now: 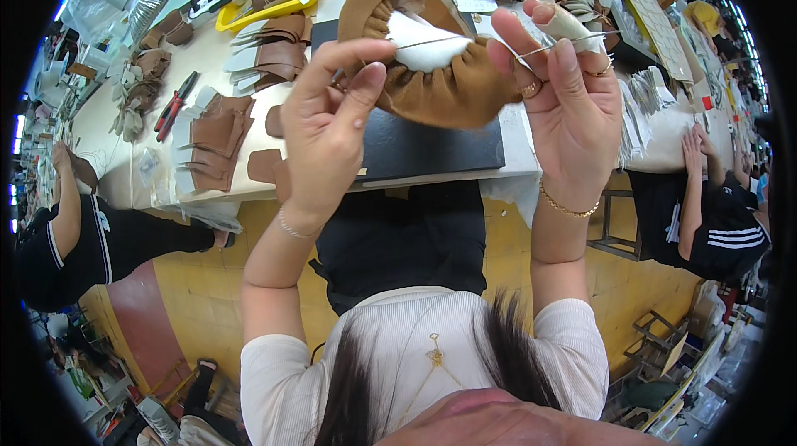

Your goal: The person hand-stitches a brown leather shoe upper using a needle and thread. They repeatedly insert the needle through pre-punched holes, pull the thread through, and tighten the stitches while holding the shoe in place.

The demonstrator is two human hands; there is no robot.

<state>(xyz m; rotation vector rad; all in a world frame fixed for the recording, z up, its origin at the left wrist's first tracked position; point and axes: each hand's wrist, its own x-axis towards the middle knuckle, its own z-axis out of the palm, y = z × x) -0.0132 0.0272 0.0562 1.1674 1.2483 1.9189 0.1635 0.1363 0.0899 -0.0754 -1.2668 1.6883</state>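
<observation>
Fingers (365, 85) pinch brown shoe upper (440, 89) above cluttered worktable (108, 147).

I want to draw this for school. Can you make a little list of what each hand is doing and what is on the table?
left hand: pinches the tan shoe upper from below
right hand: grips a thin needle; taped fingertip
shoe upper: brown suede, gathered, white lining
table: brown cut pieces, red pliers, yellow tray, black mat
nearby: seated people at both sides

We wear a cream ribbed short-sleeved top, a thin gold pendant necklace, gold chain bracelets, rings and dark trousers.
</observation>
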